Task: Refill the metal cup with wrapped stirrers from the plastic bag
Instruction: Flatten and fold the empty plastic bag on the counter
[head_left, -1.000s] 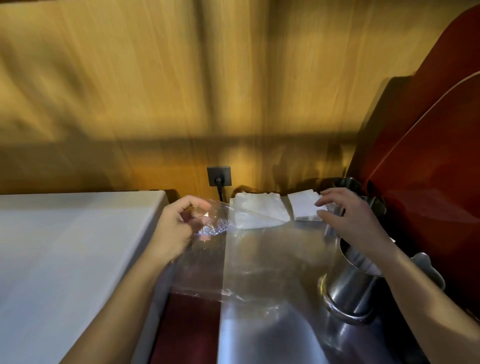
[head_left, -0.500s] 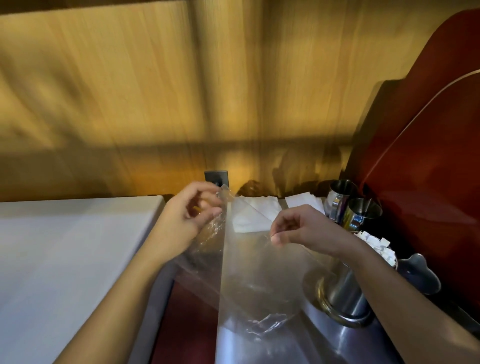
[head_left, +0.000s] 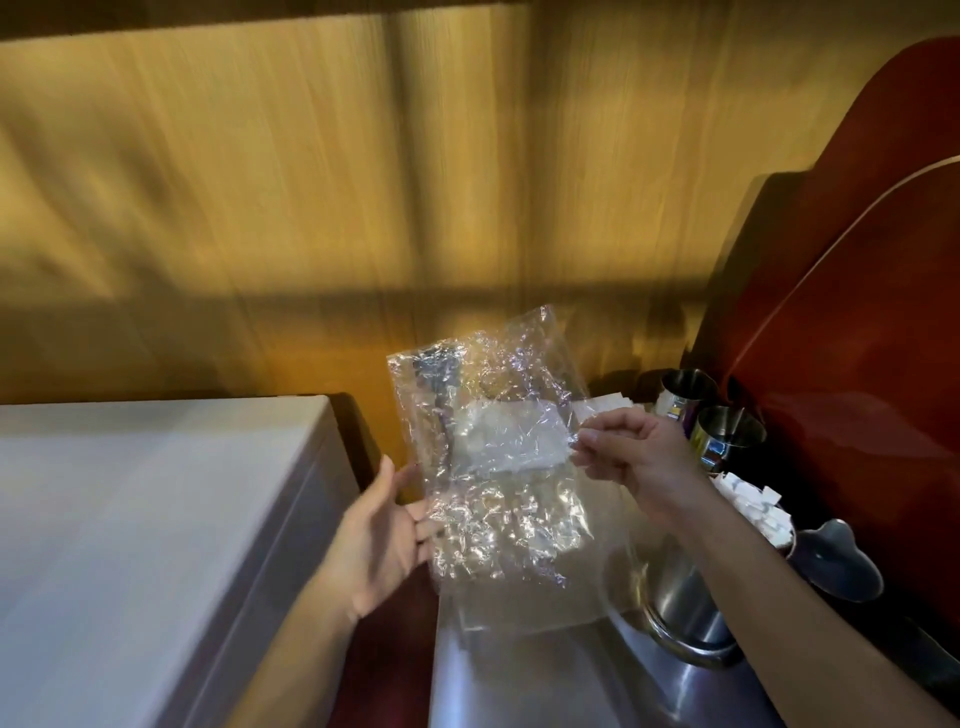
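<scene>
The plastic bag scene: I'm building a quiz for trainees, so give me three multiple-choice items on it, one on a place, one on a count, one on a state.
1. Where is the plastic bag?
A. Held up between the two hands
B. Lying flat on the white counter
C. Stuffed inside a cup

2. How many small metal cups stand at the back by the red panel?
A. None
B. Two
C. Five

3. How is the left hand?
A. Clenched in a fist
B. Open, palm up, fingers at the bag's edge
C. Out of view

Answers:
1 A: the right hand pinches the bag's right edge in the air above the steel surface.
2 B: two shiny cups stand side by side there.
3 B: its fingers are spread under the bag's left side.
</scene>
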